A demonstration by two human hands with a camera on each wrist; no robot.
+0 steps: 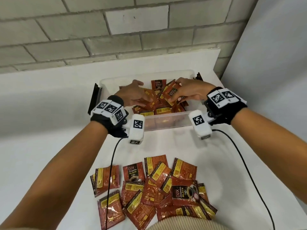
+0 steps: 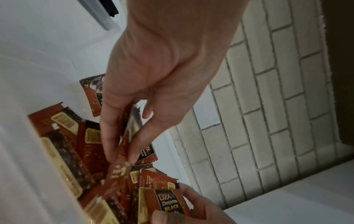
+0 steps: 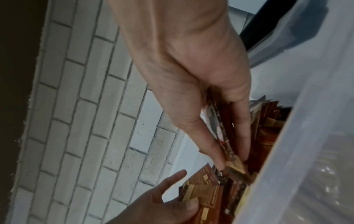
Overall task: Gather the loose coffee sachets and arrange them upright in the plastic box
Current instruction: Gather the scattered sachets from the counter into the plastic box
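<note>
Sachets in the plastic box (image 1: 166, 123) are mostly hidden: both hands cover the middle of the heap, and the cloudy near wall lets only reddish shapes show through. How many stand upright cannot be told; those that show lean at mixed angles, and one at the back (image 1: 158, 84) stands with its long axis vertical and its label facing the camera.

Black clips on the box: the left one (image 1: 95, 95) is partly behind the left wrist mount, the right one (image 1: 198, 76) shows only as a sliver.

Left hand (image 1: 132, 95) reaches into the left half of the box. The left wrist view shows its thumb and fingers (image 2: 109, 133) pinching a thin sachet (image 2: 119, 163) seen edge-on, long axis running down into the box.

Right hand (image 1: 187, 92) is over the right half, fingers closed on a small stack of sachets (image 1: 172, 92) tilted to the left; the right wrist view is blurred, so the number held cannot be made out.

Loose sachets (image 1: 149, 188) lie flat on the white counter (image 1: 66, 155) near the person, overlapping and pointing in varied directions, some face up, most back up. The lowest ones are cut off by a beige garment (image 1: 179, 224), and two black cables (image 1: 113, 155) cross the pile's edges.
</note>
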